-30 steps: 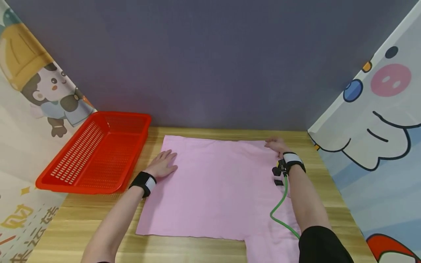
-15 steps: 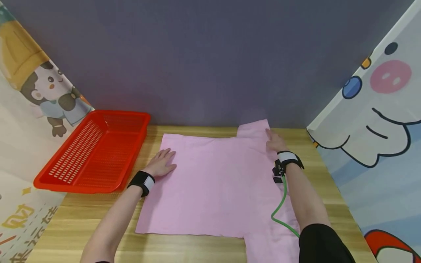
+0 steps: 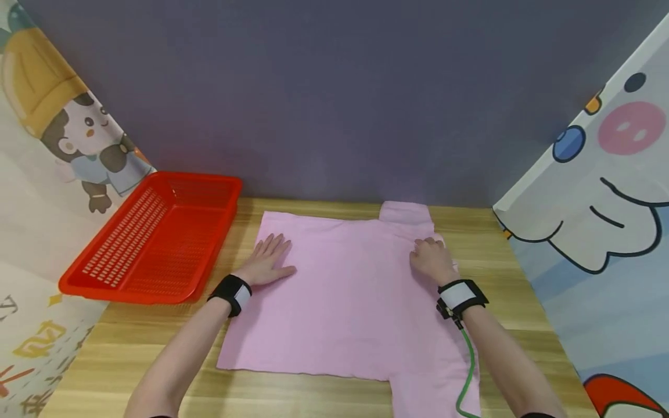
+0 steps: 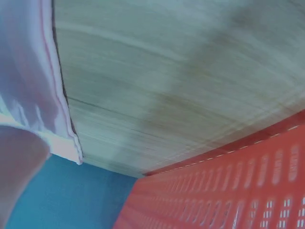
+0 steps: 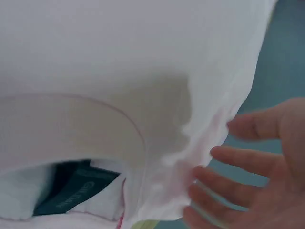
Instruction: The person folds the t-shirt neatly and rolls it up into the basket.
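Note:
A pink T-shirt (image 3: 340,296) lies spread on the wooden table, with one sleeve (image 3: 406,213) reaching to the back and the other (image 3: 434,395) toward the front. My left hand (image 3: 265,262) rests flat on its back left corner, fingers apart. Toward the shirt's right side, my right hand (image 3: 432,259) touches the cloth with slightly bent fingers. In the right wrist view its fingers (image 5: 238,160) are spread loosely at the fabric's edge, pinching nothing visible. The collar (image 5: 71,124) and a dark neck label (image 5: 78,186) show there too.
A red plastic basket (image 3: 157,244) with perforated sides stands at the back left, close to my left hand. A dark grey panel (image 3: 334,104) rises behind the table. Printed cartoon panels flank both sides. A green cable (image 3: 467,371) runs from my right wrist strap.
My right hand has drawn back from the shirt's back right corner toward me. The back sleeve has flipped out past the shirt's back edge and now lies flatter. My left hand stays almost in place.

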The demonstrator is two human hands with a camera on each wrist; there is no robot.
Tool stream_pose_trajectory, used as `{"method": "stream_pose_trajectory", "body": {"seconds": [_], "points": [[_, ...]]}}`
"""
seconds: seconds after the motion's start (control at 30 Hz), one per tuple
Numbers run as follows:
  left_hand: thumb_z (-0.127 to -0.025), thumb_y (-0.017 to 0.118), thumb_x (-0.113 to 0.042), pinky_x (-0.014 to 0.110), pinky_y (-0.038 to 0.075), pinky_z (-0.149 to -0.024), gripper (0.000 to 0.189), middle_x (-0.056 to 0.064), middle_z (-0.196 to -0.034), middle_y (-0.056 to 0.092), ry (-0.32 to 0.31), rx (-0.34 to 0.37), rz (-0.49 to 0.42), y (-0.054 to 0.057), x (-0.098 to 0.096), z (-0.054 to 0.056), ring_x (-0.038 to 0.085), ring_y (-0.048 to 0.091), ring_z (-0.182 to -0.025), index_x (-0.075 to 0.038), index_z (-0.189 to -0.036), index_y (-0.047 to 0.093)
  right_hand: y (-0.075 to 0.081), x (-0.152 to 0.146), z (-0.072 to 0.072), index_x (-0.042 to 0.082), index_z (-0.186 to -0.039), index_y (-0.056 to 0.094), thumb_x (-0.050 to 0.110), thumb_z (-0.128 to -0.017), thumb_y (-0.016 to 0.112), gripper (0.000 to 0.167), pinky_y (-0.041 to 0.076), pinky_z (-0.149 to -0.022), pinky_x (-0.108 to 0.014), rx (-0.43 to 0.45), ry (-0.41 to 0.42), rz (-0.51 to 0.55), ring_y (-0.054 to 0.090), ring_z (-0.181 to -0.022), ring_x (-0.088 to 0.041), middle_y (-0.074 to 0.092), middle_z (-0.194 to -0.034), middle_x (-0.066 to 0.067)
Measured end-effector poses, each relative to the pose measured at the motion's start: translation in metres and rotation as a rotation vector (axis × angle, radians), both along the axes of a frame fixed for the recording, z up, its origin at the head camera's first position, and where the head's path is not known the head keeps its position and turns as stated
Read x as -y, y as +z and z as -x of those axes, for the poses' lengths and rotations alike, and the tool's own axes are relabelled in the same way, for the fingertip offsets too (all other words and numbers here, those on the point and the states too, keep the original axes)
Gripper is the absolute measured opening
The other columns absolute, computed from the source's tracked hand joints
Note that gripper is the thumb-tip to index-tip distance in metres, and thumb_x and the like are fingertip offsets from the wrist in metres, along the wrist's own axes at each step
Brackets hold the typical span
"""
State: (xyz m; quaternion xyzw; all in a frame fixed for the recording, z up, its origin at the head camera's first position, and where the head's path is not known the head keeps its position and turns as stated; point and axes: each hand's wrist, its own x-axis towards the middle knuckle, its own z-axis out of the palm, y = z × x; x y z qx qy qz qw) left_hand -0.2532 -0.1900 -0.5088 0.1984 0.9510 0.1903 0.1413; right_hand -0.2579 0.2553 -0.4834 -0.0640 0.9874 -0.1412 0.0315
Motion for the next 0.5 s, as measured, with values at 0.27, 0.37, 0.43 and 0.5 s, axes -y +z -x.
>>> {"method": "stream_pose_trajectory", "body": {"seconds": [0.27, 0.37, 0.43, 0.5], "points": [[-0.084, 0.057, -0.074, 0.058, -0.017, -0.123, 0.110, 0.016, -0.168, -0.021, 0.062, 0.138, 0.064, -0.019, -0.001, 0.005, 0.037, -0.020, -0.156, -0.019, -0.163, 0.002, -0.026, -0.010, 0.004, 0.001, -0.160, 0.004, 0.041, -0.108, 0.026, 0.070, -0.003, -0.119, -0.072, 0.319, -0.058, 0.068, -0.013, -0.150, -0.055, -0.011, -0.164, -0.031], [-0.084, 0.056, -0.076, 0.059, -0.016, -0.122, 0.111, 0.016, -0.168, -0.021, 0.071, 0.129, 0.054, -0.023, -0.003, 0.010, 0.037, -0.019, -0.156, -0.020, -0.163, 0.003, -0.036, -0.017, 0.015, 0.003, -0.161, 0.000, 0.044, -0.108, 0.024, 0.070, -0.009, -0.119, -0.070, 0.299, -0.046, 0.081, -0.018, -0.150, -0.052, -0.015, -0.165, -0.029], [-0.083, 0.055, -0.077, 0.059, -0.017, -0.123, 0.111, 0.015, -0.168, -0.021, 0.081, 0.129, 0.058, -0.025, -0.005, 0.014, 0.037, -0.020, -0.156, -0.021, -0.163, 0.002, -0.038, -0.020, 0.021, 0.004, -0.161, -0.001, 0.044, -0.108, 0.023, 0.070, -0.011, -0.119, -0.069, 0.289, -0.041, 0.091, -0.019, -0.151, -0.051, -0.015, -0.165, -0.027], [-0.083, 0.055, -0.077, 0.058, -0.018, -0.122, 0.111, 0.014, -0.168, -0.022, 0.089, 0.132, 0.058, -0.025, -0.006, 0.018, 0.036, -0.020, -0.156, -0.022, -0.163, 0.001, -0.037, -0.020, 0.027, 0.005, -0.161, -0.002, 0.045, -0.108, 0.022, 0.070, -0.013, -0.120, -0.067, 0.282, -0.047, 0.099, -0.020, -0.151, -0.049, -0.016, -0.166, -0.026]]}}
